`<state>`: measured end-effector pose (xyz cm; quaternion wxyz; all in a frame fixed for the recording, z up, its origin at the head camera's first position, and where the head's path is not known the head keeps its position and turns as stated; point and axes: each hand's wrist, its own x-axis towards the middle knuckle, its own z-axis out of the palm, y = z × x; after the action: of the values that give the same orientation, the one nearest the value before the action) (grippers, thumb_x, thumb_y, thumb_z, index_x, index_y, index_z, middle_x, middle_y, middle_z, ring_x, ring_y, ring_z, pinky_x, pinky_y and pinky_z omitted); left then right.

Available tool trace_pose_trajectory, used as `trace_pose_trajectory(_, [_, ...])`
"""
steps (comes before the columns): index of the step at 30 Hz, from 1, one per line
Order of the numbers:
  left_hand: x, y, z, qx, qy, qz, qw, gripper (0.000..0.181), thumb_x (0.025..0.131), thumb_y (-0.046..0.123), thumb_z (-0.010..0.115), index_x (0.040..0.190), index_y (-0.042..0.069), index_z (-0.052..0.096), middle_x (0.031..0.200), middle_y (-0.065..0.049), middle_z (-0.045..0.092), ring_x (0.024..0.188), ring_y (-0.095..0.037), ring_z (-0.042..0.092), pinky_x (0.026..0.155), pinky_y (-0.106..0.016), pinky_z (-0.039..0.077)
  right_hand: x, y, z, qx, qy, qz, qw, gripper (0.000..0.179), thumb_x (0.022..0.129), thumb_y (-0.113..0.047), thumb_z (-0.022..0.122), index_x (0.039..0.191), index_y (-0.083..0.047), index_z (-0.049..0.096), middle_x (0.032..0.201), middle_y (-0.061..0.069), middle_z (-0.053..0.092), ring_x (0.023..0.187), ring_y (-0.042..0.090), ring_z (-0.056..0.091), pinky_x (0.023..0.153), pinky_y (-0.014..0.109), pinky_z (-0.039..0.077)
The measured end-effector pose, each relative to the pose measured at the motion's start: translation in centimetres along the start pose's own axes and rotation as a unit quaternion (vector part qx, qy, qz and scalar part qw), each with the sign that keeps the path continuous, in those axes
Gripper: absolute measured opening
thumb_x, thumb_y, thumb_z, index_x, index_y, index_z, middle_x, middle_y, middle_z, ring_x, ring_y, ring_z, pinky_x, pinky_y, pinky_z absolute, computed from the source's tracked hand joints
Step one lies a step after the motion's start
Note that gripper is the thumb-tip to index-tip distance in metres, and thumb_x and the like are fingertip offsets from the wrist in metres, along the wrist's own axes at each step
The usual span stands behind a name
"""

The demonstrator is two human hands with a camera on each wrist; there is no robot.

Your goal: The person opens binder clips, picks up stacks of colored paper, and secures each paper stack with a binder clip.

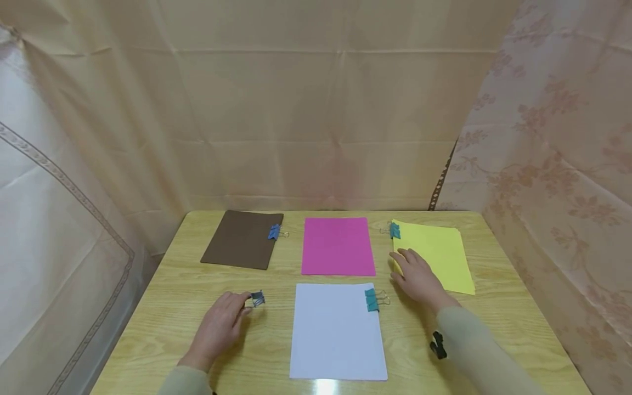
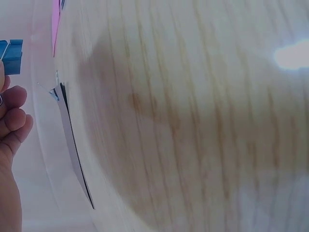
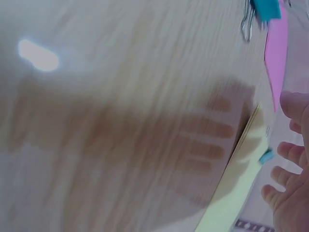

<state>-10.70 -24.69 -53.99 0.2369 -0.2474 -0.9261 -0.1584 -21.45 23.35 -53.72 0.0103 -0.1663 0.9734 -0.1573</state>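
My left hand (image 1: 219,326) pinches a blue binder clip (image 1: 258,298) by its handle end, above the table left of a white paper stack (image 1: 333,334). The left wrist view shows this binder clip (image 2: 13,57) at its edge, beyond the thumb and fingertips. Over the left edge of a yellow paper stack (image 1: 436,247) hovers my right hand (image 1: 418,277), fingers spread and holding nothing. A teal binder clip (image 1: 395,230) grips that stack's upper left corner. Between the hands and farther back lies a pink paper stack (image 1: 338,247), with no clip visible on it.
A brown paper stack (image 1: 239,238) with a blue binder clip (image 1: 274,232) on its right edge lies at the back left. Another teal binder clip (image 1: 372,300) holds the white stack's upper right edge. Curtains hang behind and beside the wooden table (image 1: 153,340).
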Motion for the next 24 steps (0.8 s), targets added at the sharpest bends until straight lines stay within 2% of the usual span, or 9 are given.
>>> trace_pose_trajectory(6, [0.1, -0.1, 0.2, 0.000, 0.003, 0.001, 1.0000, 0.033, 0.084, 0.005, 0.080, 0.113, -0.003, 0.067, 0.091, -0.004, 0.068, 0.080, -0.014, 0.056, 0.069, -0.032, 0.053, 1.4, -1.9, 0.7, 0.000, 0.002, -0.075, 0.9972, 0.052, 0.101, -0.019, 0.063, 0.146, 0.002, 0.048, 0.148, 0.028, 0.046, 0.139, 0.048, 0.041, 0.116, 0.061, 0.033])
trace_pose_trajectory(10, [0.0, -0.1, 0.3, -0.004, 0.008, 0.008, 0.9999, 0.034, 0.083, 0.005, 0.078, 0.113, -0.004, 0.066, 0.090, -0.005, 0.068, 0.080, -0.015, 0.056, 0.068, -0.032, 0.053, 2.0, -2.8, 1.2, 0.000, -0.016, -0.101, 0.9947, 0.052, 0.101, -0.021, 0.065, 0.146, 0.001, 0.050, 0.146, 0.027, 0.048, 0.137, 0.046, 0.045, 0.115, 0.058, 0.036])
trace_pose_trajectory(16, [0.0, -0.1, 0.3, -0.005, 0.008, 0.008, 0.9999, 0.036, 0.082, 0.005, 0.079, 0.114, -0.004, 0.066, 0.089, -0.005, 0.068, 0.080, -0.014, 0.056, 0.068, -0.032, 0.052, 2.3, -3.3, 1.8, 0.014, -0.072, -0.092, 0.9931, 0.052, 0.105, -0.026, 0.059, 0.152, -0.007, 0.047, 0.156, 0.023, 0.040, 0.146, 0.044, 0.035, 0.118, 0.058, 0.032])
trace_pose_trajectory(24, [0.1, 0.1, 0.2, 0.001, 0.010, 0.009, 0.9999, 0.036, 0.082, 0.005, 0.078, 0.115, -0.005, 0.066, 0.090, -0.005, 0.068, 0.081, -0.015, 0.057, 0.069, -0.032, 0.053, 2.4, -2.9, 2.1, 0.018, -0.110, -0.099, 0.9888, 0.052, 0.106, -0.031, 0.055, 0.154, -0.011, 0.047, 0.163, 0.020, 0.033, 0.150, 0.044, 0.029, 0.120, 0.058, 0.027])
